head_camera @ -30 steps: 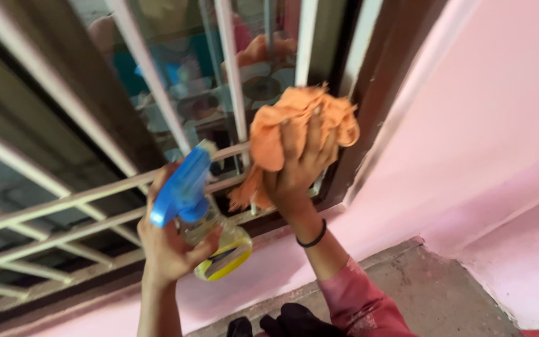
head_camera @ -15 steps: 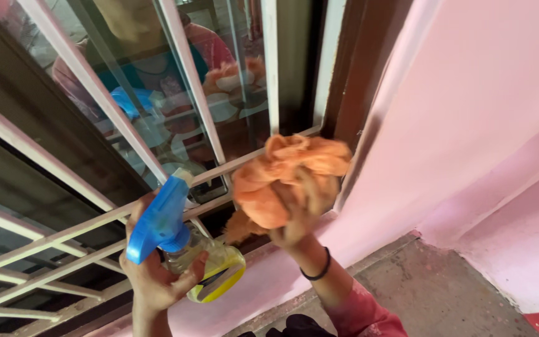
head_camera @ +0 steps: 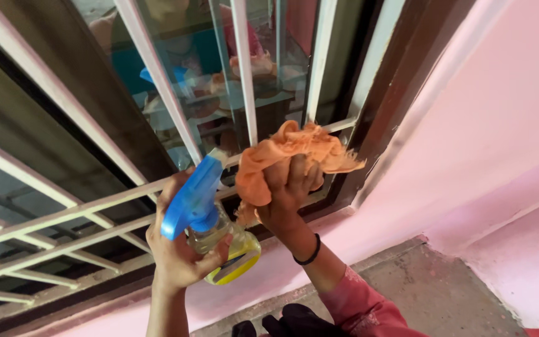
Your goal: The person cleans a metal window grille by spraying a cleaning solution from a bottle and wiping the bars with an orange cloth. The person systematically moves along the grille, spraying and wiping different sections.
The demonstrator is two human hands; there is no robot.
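The right hand, fingers bunched tight on the orange cloth, presses it against the window grille, while the left hand grips the spray bottle just beside, nozzle tilted up toward the glass.

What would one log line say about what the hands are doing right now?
left hand: holds spray bottle | right hand: presses orange cloth at window bars | wall: pink
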